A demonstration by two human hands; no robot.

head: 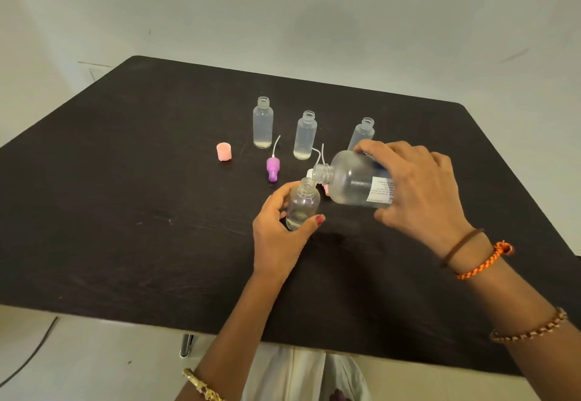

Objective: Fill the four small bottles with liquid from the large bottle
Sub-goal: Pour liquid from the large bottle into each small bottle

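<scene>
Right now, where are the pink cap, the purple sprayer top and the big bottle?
pink cap (224, 151), head view, its side wall.
purple sprayer top (272, 168), head view, its body.
big bottle (352, 182), head view, its clear shoulder.

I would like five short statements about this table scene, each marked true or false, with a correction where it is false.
1. The right hand holds the large bottle tilted, its mouth near the small bottle that the left hand grips. True.
2. Three other small bottles stand uncapped at the back. True: the left one, the middle one and the right one.
3. The purple spray cap is screwed onto a bottle. False: it lies on the table.
4. The pink cap sits left of the purple spray cap. True.
5. The left back bottle is full to the neck. False: only a little liquid shows at its bottom.
</scene>
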